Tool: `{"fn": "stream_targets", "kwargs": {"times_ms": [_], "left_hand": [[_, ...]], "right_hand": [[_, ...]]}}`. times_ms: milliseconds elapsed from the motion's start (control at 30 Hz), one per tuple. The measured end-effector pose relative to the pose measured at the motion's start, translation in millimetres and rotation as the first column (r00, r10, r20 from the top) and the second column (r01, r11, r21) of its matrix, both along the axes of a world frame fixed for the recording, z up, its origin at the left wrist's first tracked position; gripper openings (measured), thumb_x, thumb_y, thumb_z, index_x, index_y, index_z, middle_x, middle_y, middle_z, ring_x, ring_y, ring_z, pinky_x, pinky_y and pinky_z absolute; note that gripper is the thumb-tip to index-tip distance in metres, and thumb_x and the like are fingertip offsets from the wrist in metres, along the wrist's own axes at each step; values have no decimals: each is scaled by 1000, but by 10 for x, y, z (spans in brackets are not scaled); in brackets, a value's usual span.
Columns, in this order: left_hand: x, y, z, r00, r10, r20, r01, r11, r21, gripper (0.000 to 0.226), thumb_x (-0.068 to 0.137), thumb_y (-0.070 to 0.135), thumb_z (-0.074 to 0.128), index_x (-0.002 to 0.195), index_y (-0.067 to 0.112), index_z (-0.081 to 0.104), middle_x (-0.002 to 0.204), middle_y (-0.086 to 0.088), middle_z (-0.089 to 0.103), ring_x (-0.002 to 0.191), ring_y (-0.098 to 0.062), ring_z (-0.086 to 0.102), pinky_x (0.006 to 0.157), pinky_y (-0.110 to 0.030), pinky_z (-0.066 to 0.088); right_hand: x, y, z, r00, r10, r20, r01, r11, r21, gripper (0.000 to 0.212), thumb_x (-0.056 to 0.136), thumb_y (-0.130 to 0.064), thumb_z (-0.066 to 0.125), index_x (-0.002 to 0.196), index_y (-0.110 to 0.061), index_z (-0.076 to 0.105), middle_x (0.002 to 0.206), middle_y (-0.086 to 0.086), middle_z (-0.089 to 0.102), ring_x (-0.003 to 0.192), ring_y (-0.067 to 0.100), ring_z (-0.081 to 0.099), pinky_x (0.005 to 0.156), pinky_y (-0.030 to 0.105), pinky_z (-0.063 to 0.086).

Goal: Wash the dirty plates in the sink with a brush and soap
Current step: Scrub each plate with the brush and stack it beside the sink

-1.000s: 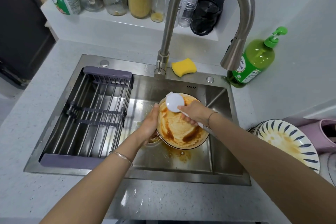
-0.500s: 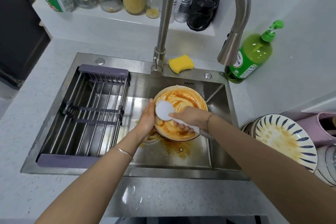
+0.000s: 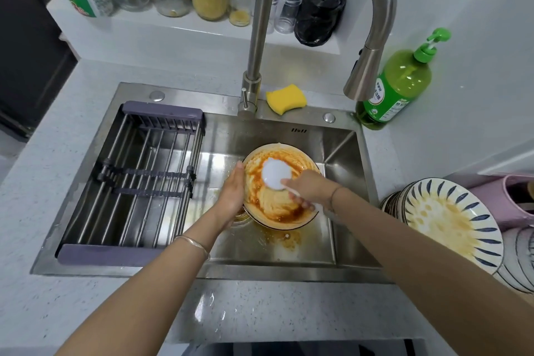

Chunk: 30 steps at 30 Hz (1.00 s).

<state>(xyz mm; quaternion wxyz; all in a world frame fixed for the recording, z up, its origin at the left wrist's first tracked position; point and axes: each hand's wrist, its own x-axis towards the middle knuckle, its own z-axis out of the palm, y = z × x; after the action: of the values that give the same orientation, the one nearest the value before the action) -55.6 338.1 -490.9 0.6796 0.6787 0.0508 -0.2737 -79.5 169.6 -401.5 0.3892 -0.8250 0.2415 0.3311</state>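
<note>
Steel sink [image 3: 219, 101], right half: sauce-smeared plate [image 3: 277, 206], tilted. Left grip [image 3: 231, 196] clasps its left rim. Right grip [image 3: 307, 188] curled round white brush [image 3: 276, 173], head on plate. Soap bottle [image 3: 401, 87]: bench [image 3: 433, 141], far right.

The plate [image 3: 271, 206] in the sink is cream, smeared with orange and dark brown sauce, and the brush [image 3: 276, 173] is white. The sponge [image 3: 286, 98] is yellow, the sink [image 3: 202, 98] silver. The soap bottle [image 3: 401, 87] is green with a green-and-white label. The stacked plates [image 3: 450, 217] are white with dark blue rim dashes and yellowish stains. The rack [image 3: 163, 111] has grey-purple ends, and the counter [image 3: 57, 153] is pale speckled grey.
</note>
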Motion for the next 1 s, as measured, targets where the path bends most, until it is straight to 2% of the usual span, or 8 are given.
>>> {"fn": "stream_targets", "kwargs": {"times_ms": [100, 333, 433, 567, 700, 800, 900, 1000], "left_hand": [[34, 96, 12, 997, 60, -44, -61, 998, -7, 67, 93, 70, 21, 134, 29, 53, 124, -4, 66, 117, -20, 61, 101, -48, 49], [152, 242, -11, 982, 115, -152, -128, 988, -81, 60, 102, 53, 16, 131, 17, 54, 112, -9, 69, 106, -21, 66, 86, -35, 56], [182, 209, 9, 984, 59, -169, -73, 994, -76, 61, 99, 58, 20, 127, 19, 58, 115, -12, 70, 109, -24, 66, 95, -40, 53], [197, 164, 5, 980, -27, -196, 19, 999, -44, 70, 94, 67, 21, 127, 19, 59, 117, -10, 70, 110, -24, 65, 96, -41, 52], [129, 104, 73, 989, -118, 88, 98, 975, 201, 73, 93, 67, 31, 153, 26, 25, 144, 8, 41, 134, -13, 38, 113, -34, 30], [-86, 18, 205, 860, -359, 362, 199, 891, 409, 86, 85, 71, 48, 154, 31, 16, 151, 16, 25, 138, -3, 17, 114, -29, 13], [-280, -83, 149, 559, -650, 515, 297, 737, 608, 91, 77, 60, 71, 152, 34, 26, 157, 15, 28, 145, -2, 11, 121, -31, 3], [-337, -192, 20, 425, -688, 588, 208, 706, 677, 83, 78, 31, 79, 148, 32, 36, 147, 10, 48, 142, -14, 34, 118, -38, 25]], "right_hand": [[-15, -282, 15, 979, -160, 125, 161, 987, -2, 36, 100, -32, 46, 75, -7, 54, 45, -2, 47, 34, 7, 37, 36, 18, 32], [-254, -421, 4, 844, -350, 407, 334, 936, 114, 33, 87, -39, 65, 95, -7, 65, 80, 7, 61, 54, 9, 43, 40, 14, 38], [-272, -389, -77, 826, -522, 215, 431, 828, 358, 35, 83, -45, 67, 97, -14, 62, 76, 3, 64, 51, 7, 36, 42, 16, 32], [-256, -353, -146, 818, -576, -4, 496, 701, 512, 33, 83, -42, 69, 73, -18, 49, 50, -5, 36, 40, 5, 27, 37, 15, 24], [-263, -301, -178, 726, -684, -67, 616, 605, 504, 30, 83, -40, 70, 74, -17, 53, 46, -6, 42, 36, 4, 30, 34, 14, 26], [-288, -240, -215, 663, -745, -76, 688, 566, 454, 28, 82, -38, 72, 78, -17, 55, 44, -7, 46, 35, 3, 34, 33, 14, 29], [-326, -171, -242, 660, -750, -53, 690, 576, 439, 26, 83, -36, 72, 76, -16, 56, 45, -7, 45, 41, 5, 34, 35, 14, 30], [-314, -148, -211, 642, -763, -69, 704, 551, 448, 28, 82, -36, 73, 71, -16, 56, 54, -3, 43, 45, 6, 33, 34, 14, 31]]}}
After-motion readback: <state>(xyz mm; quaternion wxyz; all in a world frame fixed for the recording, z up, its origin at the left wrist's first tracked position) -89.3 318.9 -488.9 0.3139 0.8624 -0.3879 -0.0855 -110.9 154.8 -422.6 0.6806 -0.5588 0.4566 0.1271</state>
